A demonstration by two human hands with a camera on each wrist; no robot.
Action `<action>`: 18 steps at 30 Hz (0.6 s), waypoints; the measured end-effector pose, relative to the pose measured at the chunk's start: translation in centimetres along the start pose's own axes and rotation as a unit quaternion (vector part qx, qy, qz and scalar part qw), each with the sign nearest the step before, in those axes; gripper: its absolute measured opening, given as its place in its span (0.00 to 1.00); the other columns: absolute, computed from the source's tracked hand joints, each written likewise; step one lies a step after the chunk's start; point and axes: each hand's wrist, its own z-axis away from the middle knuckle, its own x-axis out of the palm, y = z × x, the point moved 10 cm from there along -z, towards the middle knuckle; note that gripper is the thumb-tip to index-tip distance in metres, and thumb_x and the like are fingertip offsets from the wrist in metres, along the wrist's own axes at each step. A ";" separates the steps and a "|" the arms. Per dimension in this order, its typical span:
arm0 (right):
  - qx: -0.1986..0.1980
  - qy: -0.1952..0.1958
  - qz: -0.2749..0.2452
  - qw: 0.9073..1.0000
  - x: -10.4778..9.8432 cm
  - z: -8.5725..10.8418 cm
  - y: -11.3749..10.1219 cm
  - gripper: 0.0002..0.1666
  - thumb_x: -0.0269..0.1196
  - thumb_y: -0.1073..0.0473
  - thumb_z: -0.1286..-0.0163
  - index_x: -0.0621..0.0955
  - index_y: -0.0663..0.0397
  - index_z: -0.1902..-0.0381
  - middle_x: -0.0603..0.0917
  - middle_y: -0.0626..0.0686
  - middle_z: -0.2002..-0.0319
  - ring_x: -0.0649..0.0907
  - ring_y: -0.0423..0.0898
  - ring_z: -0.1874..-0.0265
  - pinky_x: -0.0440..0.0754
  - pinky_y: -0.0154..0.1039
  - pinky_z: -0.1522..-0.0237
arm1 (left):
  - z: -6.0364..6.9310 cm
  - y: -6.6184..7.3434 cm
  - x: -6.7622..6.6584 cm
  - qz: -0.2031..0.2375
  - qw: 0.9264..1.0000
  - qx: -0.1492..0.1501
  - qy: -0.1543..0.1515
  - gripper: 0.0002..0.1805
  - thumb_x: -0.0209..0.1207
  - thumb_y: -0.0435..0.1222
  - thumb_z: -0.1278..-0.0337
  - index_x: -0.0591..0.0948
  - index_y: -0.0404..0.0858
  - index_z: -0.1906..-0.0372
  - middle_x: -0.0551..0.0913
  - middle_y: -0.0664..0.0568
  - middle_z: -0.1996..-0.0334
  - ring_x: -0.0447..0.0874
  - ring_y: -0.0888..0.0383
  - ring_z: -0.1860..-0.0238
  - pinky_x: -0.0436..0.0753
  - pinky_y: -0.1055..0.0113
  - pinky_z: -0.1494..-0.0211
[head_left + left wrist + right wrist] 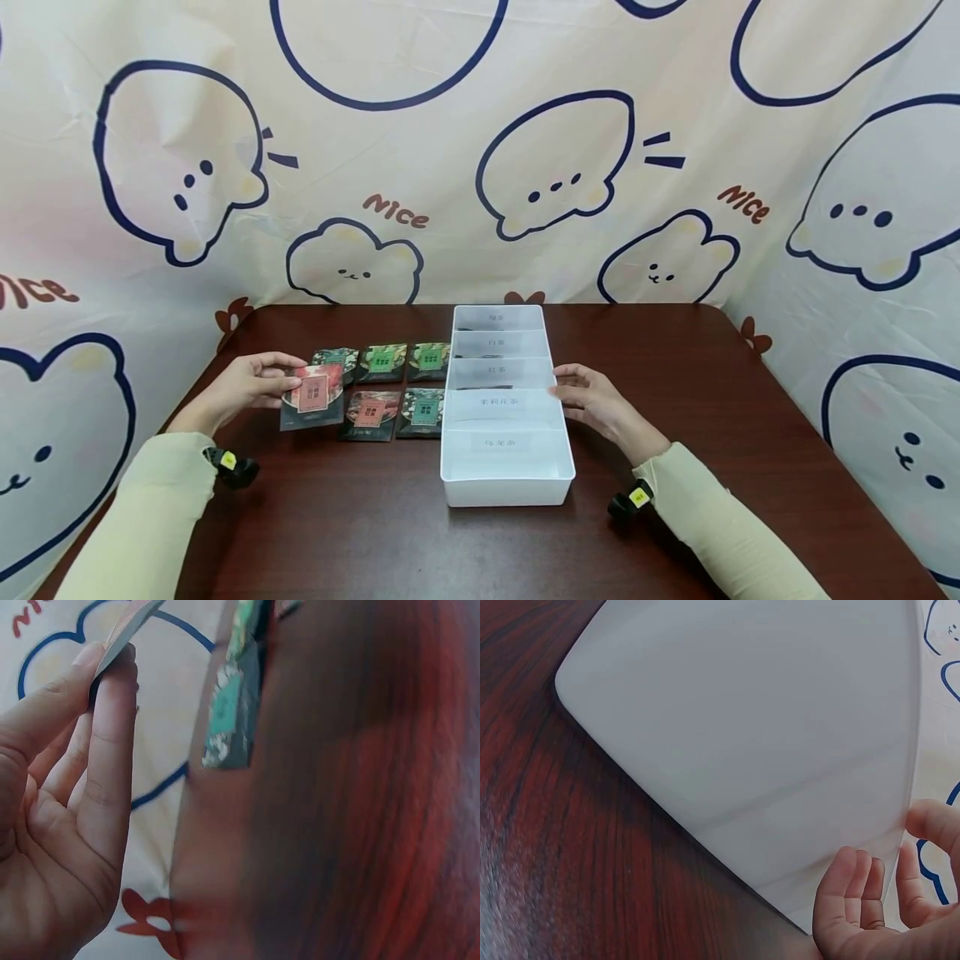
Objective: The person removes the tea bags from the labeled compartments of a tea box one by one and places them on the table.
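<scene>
My left hand [249, 386] pinches a red-and-dark tea sachet [315, 402] between thumb and fingers, lifted above the table at the left. In the left wrist view the sachet [120, 639] appears nearly edge-on. My right hand [596, 408] touches the right side of a long white plastic box [506, 493]. The right wrist view has its fingers [840, 881] against the box's outer wall, the thumb by the rim. Dividers split the box into several labelled compartments. Dark edges show in some rear ones; the front one shows its bare floor.
Left of the box lie two rows of sachets: a teal one [339, 358] partly hidden, two green ones [382, 363] behind, a red one [371, 415] and another teal one [422, 412] in front. A patterned cloth [450, 167] hangs behind the brown table [330, 525].
</scene>
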 end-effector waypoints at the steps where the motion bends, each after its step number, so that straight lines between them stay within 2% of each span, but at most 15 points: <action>1: 0.000 0.001 0.000 1.000 0.0 0.0 0.0 0.24 0.65 0.64 0.35 0.71 0.58 0.43 0.75 0.53 0.52 0.82 0.43 0.61 0.83 0.38 0.58 | 0.0 -0.2 0.0 -0.001 1.000 -0.003 -0.005 0.26 0.63 0.43 0.39 0.74 0.33 0.41 0.87 0.58 0.66 0.83 0.60 0.67 0.86 0.65 0.61; 7: -0.011 -0.006 -0.002 1.000 0.0 0.1 -0.1 0.25 0.67 0.62 0.37 0.72 0.57 0.45 0.75 0.53 0.52 0.82 0.44 0.61 0.84 0.38 0.58 | 0.0 -1.8 0.3 -0.005 0.999 -0.025 -0.026 0.30 0.63 0.40 0.38 0.70 0.26 0.38 0.86 0.55 0.67 0.82 0.61 0.69 0.86 0.64 0.64; 12: -0.014 -0.010 -0.002 1.000 0.0 0.1 -0.2 0.25 0.67 0.62 0.36 0.72 0.58 0.44 0.75 0.53 0.53 0.82 0.43 0.61 0.83 0.38 0.58 | -0.4 -3.2 0.4 -0.021 0.998 -0.042 -0.029 0.30 0.63 0.41 0.39 0.71 0.26 0.39 0.86 0.54 0.67 0.81 0.62 0.70 0.86 0.64 0.65; 18: -0.009 -0.005 0.001 1.000 0.0 0.0 -0.1 0.25 0.65 0.63 0.35 0.70 0.60 0.43 0.75 0.53 0.53 0.82 0.43 0.61 0.83 0.38 0.58 | -0.8 -3.8 0.6 -0.051 0.997 -0.056 -0.019 0.28 0.65 0.41 0.42 0.74 0.26 0.42 0.86 0.52 0.68 0.80 0.61 0.71 0.86 0.64 0.66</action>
